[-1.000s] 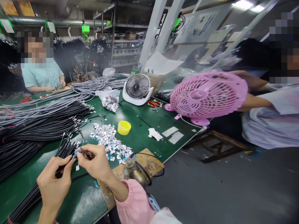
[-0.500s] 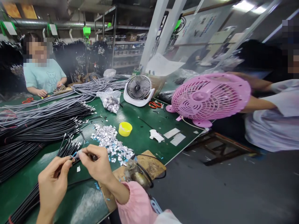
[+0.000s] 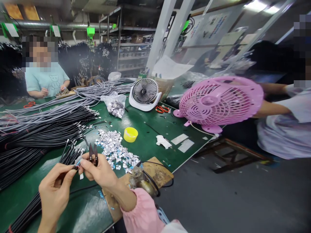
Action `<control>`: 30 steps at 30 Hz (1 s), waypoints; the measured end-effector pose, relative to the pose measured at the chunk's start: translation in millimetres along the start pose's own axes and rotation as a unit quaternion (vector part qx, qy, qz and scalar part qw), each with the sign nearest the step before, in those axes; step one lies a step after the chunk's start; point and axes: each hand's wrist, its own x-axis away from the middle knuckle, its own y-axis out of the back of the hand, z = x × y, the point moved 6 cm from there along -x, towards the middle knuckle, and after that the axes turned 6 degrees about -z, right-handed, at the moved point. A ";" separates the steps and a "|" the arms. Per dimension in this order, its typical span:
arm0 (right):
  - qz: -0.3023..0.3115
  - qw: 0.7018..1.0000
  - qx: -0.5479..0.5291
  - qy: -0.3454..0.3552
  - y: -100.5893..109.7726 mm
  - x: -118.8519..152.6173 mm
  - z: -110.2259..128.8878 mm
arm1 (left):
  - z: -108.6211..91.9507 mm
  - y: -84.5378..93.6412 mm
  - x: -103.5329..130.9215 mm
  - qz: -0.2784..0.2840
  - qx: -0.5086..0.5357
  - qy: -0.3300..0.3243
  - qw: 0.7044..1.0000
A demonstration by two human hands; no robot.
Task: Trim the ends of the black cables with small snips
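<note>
My left hand [image 3: 53,189] pinches the end of a black cable [image 3: 75,167] between thumb and fingers. Fine wires, one blue, stick out of that end. A small pair of snips [image 3: 93,153] is held in my right hand [image 3: 100,171], blades pointing up. Its thumb and forefinger meet at the wire tips; whether they grip a wire or a bit of foil there is hard to make out. Behind both hands lie bundled black cables [image 3: 48,136] with stripped white ends. A heap of silvery foil scraps [image 3: 116,149] with blue bits spreads just beyond my right hand.
On the green table [image 3: 138,129] stand a yellow ring-shaped tub [image 3: 130,134], a white fan [image 3: 145,94] and a pink fan [image 3: 218,105]. A wooden board [image 3: 157,171] carries a small device near my right forearm. Orange-handled scissors [image 3: 162,109] lie behind. Co-workers sit left and right.
My right hand has turned so that the snips' blades now stand up in view. My left hand stays almost in place. The co-worker at the left has raised a hand off the table.
</note>
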 end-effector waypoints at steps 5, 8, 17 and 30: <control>-0.046 0.998 -0.007 -0.033 2.0 0.7 1.8 | -6.4 1.7 2.3 -0.030 -0.016 -0.024 0.999; -0.088 0.994 0.029 -0.053 5.0 4.8 7.6 | -9.9 3.7 3.3 -0.052 -0.047 -0.050 0.996; -0.119 0.990 0.063 -0.050 11.7 4.6 9.4 | -21.0 0.3 5.4 -0.054 -0.113 -0.124 0.984; -0.022 0.989 0.128 0.069 1.7 8.1 23.0 | -15.9 15.6 4.2 -0.072 -0.046 0.006 0.996</control>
